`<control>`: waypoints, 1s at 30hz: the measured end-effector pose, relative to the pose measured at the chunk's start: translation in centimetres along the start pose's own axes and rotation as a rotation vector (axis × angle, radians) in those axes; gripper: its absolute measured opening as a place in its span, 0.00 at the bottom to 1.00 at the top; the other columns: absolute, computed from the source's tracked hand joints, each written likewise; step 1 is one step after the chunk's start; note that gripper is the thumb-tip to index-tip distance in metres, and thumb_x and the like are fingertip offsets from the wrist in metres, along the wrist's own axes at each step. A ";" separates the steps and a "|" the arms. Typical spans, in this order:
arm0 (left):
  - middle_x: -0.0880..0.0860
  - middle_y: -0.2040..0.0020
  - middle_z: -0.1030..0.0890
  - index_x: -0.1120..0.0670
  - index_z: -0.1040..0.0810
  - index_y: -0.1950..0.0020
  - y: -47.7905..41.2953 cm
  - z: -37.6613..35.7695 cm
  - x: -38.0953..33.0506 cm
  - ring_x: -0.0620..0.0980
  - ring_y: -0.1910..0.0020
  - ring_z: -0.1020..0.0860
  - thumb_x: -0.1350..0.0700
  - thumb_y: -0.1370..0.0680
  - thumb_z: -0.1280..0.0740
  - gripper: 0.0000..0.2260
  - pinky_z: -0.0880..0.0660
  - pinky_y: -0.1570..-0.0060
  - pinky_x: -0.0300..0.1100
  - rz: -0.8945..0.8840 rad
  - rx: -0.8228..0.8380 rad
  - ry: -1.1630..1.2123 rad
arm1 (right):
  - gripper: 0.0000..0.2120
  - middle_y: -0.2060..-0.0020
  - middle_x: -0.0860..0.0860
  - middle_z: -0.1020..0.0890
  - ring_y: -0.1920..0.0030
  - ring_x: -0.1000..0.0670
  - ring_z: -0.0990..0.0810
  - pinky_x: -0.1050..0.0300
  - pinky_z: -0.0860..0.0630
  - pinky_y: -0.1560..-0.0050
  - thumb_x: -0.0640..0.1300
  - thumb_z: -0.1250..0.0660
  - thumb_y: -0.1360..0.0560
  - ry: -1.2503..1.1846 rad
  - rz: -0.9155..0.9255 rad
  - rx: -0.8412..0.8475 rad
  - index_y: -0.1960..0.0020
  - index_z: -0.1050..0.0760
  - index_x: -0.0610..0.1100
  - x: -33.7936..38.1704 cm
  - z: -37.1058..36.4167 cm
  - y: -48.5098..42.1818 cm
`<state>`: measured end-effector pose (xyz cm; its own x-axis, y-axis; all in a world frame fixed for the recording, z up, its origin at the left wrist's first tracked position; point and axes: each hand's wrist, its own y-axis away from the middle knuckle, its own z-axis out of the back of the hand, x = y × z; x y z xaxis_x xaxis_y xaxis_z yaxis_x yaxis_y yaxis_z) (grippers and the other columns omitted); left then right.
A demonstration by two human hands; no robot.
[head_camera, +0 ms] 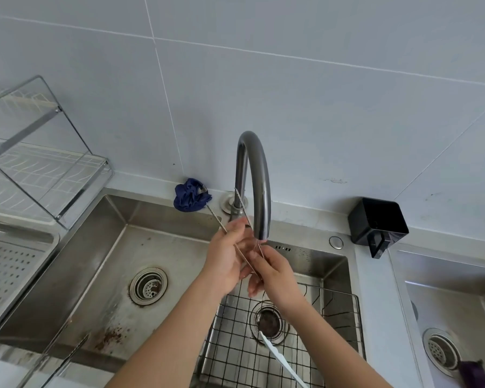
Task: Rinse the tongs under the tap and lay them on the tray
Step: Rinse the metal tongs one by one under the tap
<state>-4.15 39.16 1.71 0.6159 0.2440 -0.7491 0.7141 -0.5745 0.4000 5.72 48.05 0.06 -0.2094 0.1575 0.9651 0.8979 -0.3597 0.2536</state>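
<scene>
Thin metal tongs (218, 221) are held just under the spout of the curved grey tap (259, 186), above the sink. Their two serrated arms point up and left towards the wall, and the joined end lies by my right hand. My left hand (224, 264) is closed around one arm of the tongs. My right hand (276, 275) pinches the lower end between its fingers. I cannot make out a stream of water. The perforated metal tray (53, 238) sits at the far left, beside the sink basin.
A dish rack (59, 163) stands above the tray. A wire basket (336, 326) in the sink's right part holds a white utensil (277, 357). A blue cloth (191, 195) lies by the tap base, and a black box (378, 224) stands to the right. A second sink (459, 309) holds a purple cloth.
</scene>
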 end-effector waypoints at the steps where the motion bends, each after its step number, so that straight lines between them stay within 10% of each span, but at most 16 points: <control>1: 0.61 0.51 0.15 0.53 0.18 0.47 0.0 -0.4 0.2 0.58 0.55 0.18 0.56 0.19 0.36 0.07 0.35 0.74 0.41 0.031 0.017 0.003 | 0.07 0.64 0.42 0.18 0.74 0.45 0.23 0.55 0.25 0.73 0.40 0.38 0.16 0.011 0.023 -0.060 0.49 0.24 0.39 -0.1 0.1 0.4; 6: 0.58 0.65 0.17 0.58 0.24 0.49 -0.1 -2.6 2.1 0.57 0.63 0.15 0.64 0.17 0.42 0.07 0.16 0.57 0.53 0.142 -0.070 0.093 | 0.14 0.67 0.52 0.20 0.71 0.50 0.24 0.54 0.27 0.70 0.34 0.36 0.21 0.166 0.100 -0.152 0.47 0.21 0.52 -1.0 1.2 2.8; 10: 0.54 0.72 0.25 0.60 0.25 0.51 -0.3 -2.8 3.0 0.54 0.73 0.21 0.58 0.15 0.42 0.09 0.18 0.64 0.50 0.139 -0.168 0.109 | 0.15 0.53 0.63 0.17 0.60 0.58 0.20 0.62 0.25 0.57 0.36 0.35 0.19 0.447 0.248 -0.126 0.41 0.24 0.55 -1.5 2.0 4.3; 14: 0.54 0.63 0.19 0.58 0.19 0.49 -1.0 -1.5 1.2 0.51 0.67 0.18 0.47 0.18 0.36 0.14 0.17 0.58 0.50 0.109 -0.174 0.304 | 0.04 0.67 0.54 0.22 0.69 0.57 0.25 0.48 0.23 0.64 0.47 0.36 0.17 0.545 0.133 -0.037 0.43 0.27 0.54 -1.9 2.8 4.3; 18: 0.60 0.37 0.20 0.60 0.22 0.32 -0.7 0.1 -0.1 0.60 0.37 0.20 0.52 0.22 0.32 0.21 0.21 0.41 0.55 0.110 -0.014 0.375 | 0.12 0.68 0.49 0.18 0.71 0.58 0.25 0.49 0.24 0.62 0.54 0.39 0.16 0.677 0.055 -0.030 0.53 0.26 0.47 -0.9 2.3 1.6; 24: 0.56 0.56 0.19 0.56 0.19 0.41 -0.3 1.9 -1.1 0.54 0.55 0.19 0.59 0.23 0.33 0.12 0.20 0.56 0.49 -0.049 -0.016 0.393 | 0.24 0.64 0.46 0.18 0.59 0.43 0.19 0.46 0.22 0.57 0.63 0.44 0.17 0.884 0.043 -0.015 0.57 0.27 0.43 1.2 0.2 -2.7; 30: 0.56 0.57 0.20 0.55 0.19 0.49 0.4 2.3 -2.0 0.54 0.53 0.20 0.59 0.26 0.31 0.07 0.23 0.47 0.48 -0.212 -0.007 0.356 | 0.20 0.65 0.47 0.18 0.64 0.45 0.20 0.50 0.26 0.64 0.60 0.41 0.17 0.800 0.163 -0.075 0.47 0.23 0.43 1.8 -2.6 -4.0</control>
<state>-5.86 36.63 2.11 0.5310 0.6121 -0.5860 0.8388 -0.4775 0.2614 0.78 47.41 0.91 -0.3167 -0.5954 0.7384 0.9187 -0.3862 0.0827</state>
